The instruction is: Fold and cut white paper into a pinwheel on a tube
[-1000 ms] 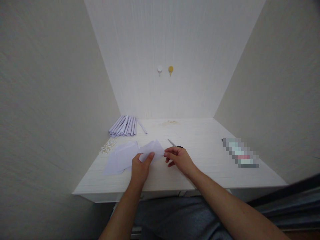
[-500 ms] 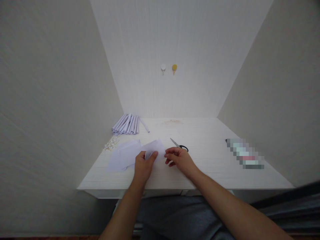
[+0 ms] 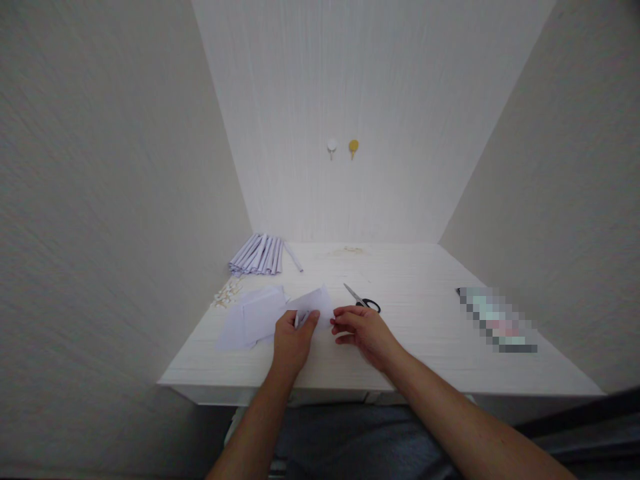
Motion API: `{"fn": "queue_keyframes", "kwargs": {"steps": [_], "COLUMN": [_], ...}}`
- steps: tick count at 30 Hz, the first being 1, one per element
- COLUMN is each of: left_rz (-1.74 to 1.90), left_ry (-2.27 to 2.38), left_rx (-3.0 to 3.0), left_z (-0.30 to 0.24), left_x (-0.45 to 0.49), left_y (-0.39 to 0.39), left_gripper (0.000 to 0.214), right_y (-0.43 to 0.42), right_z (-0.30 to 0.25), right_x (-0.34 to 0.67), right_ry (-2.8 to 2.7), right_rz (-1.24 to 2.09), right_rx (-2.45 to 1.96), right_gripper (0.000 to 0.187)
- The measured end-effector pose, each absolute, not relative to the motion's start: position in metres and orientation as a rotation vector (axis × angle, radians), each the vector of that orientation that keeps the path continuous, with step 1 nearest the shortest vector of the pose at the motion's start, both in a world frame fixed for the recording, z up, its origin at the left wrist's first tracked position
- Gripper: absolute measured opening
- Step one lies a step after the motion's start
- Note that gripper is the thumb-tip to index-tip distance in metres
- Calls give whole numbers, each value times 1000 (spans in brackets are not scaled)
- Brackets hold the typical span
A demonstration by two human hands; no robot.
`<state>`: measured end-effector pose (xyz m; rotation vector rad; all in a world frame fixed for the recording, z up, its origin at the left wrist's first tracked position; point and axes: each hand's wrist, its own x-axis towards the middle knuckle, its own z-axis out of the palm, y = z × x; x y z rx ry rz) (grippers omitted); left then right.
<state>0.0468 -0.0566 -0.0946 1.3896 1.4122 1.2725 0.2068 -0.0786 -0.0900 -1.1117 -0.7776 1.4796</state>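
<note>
A small white sheet of paper (image 3: pixel 316 303) lies on the white desk (image 3: pixel 400 360), and both hands pinch it. My left hand (image 3: pixel 293 340) grips its near left edge with thumb and fingers closed. My right hand (image 3: pixel 363 330) holds the right edge in a pinch. More white paper sheets (image 3: pixel 250 317) lie flat just left of my left hand. Black-handled scissors (image 3: pixel 364 300) rest on the desk right behind my right hand, untouched.
A bundle of rolled paper tubes (image 3: pixel 260 253) lies at the back left, with small pale bits (image 3: pixel 227 293) in front of it. A blurred flat object (image 3: pixel 497 319) sits at the right. Two wall hooks (image 3: pixel 343 147) hang above. Walls close in both sides.
The hands keep hold of the paper and have drawn slightly closer together. The scissors, half hidden behind my right hand before, now show fully as the view shifts.
</note>
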Motion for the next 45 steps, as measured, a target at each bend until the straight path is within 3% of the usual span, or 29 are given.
{"fn": "queue_keyframes", "kwargs": {"steps": [10, 37, 42, 45], "left_rz": [1283, 1239, 1248, 1353], "left_ry": [1396, 1098, 933, 929], "left_rx": [1406, 1212, 1171, 1445], "left_z": [-94, -103, -101, -89], "left_x": [47, 44, 34, 27], "left_y": [-57, -55, -43, -37], "left_gripper": [30, 33, 58, 65], "right_y": [-76, -72, -70, -69], "right_z": [-92, -95, -90, -88], "right_x": [203, 223, 236, 239], "right_ry": [-849, -1124, -1225, -1329], "right_rz": [1400, 1035, 949, 949], "right_rx": [-1184, -1265, -1365, -1423], "right_gripper": [28, 11, 5, 5]}}
